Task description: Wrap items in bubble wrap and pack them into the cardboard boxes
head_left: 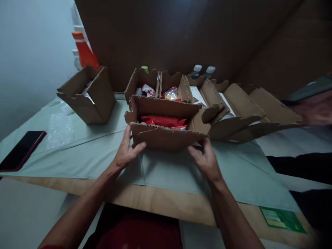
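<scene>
An open cardboard box stands in the middle, lengthwise across the table, with red packets inside. My left hand grips its left end, the thumb at the front wall and the fingers along the side. At the front right corner, my right hand holds the same box, its fingertips partly hidden behind the corner. Right behind it are a box with small packets and another with a clear, red-edged packet. Farther right, leaning boxes hold white items.
At the left stands another cardboard box, near an orange bottle. A phone and clear bubble wrap lie on the green cloth. White-capped bottles stand behind. At the right is another person's blurred hand.
</scene>
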Tool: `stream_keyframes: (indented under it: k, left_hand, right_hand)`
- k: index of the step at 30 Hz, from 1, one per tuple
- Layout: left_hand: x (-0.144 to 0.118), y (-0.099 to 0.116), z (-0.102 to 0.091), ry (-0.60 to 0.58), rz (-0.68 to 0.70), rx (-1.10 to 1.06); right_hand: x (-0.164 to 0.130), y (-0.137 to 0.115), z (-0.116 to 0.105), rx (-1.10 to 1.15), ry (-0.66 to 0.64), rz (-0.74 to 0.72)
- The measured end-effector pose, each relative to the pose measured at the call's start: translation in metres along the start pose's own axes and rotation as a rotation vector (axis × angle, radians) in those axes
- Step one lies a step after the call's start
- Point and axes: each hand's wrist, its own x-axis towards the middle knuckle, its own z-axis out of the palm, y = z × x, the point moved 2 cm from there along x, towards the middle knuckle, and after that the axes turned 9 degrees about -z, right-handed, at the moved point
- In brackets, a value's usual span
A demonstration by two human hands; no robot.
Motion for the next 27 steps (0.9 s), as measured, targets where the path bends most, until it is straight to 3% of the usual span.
stream_keyframes:
  k: [2,4,7,9,12,15,17,20,23,25,27]
  left_hand:
    - [0.007,0.003,0.014,-0.033,-0.034,-0.081]
    - [-0.003,0.006,0.023,-0.037,-0.053,-0.113]
    - [-0.056,0.003,0.027,-0.063,-0.064,-0.049]
    - [-0.103,-0.003,0.018,-0.073,-0.093,0.011]
    - [-0.146,-0.008,-0.018,0.145,-0.197,0.080]
    - [-0.134,0.003,-0.046,0.320,-0.116,0.080]
    - [-0.110,0.015,-0.042,0.279,-0.033,0.028]
    - [-0.090,0.026,-0.014,0.142,0.012,0.032]
    - [-0.100,0.028,0.009,0.025,0.007,0.057]
    - [-0.116,0.024,0.008,0.025,-0.030,0.047]
    - [-0.130,0.017,-0.006,0.091,-0.074,0.038]
  right_hand:
    - [0.006,0.004,0.017,0.043,-0.042,0.028]
    - [-0.003,0.002,0.014,0.035,-0.018,0.037]
    - [-0.045,-0.005,-0.008,-0.036,0.075,0.028]
    - [-0.078,-0.016,-0.016,-0.094,0.143,0.015]
    - [-0.096,-0.041,0.007,-0.087,0.086,-0.043]
    - [-0.070,-0.060,0.043,0.024,-0.036,-0.094]
    - [-0.050,-0.063,0.049,0.068,-0.002,-0.105]
    - [-0.049,-0.055,0.028,0.029,0.144,-0.075]
    - [-0.080,-0.048,-0.004,-0.054,0.253,-0.007]
    - [-0.096,-0.047,-0.009,-0.077,0.237,0.002]
    - [-0.097,-0.049,0.005,-0.054,0.146,-0.024]
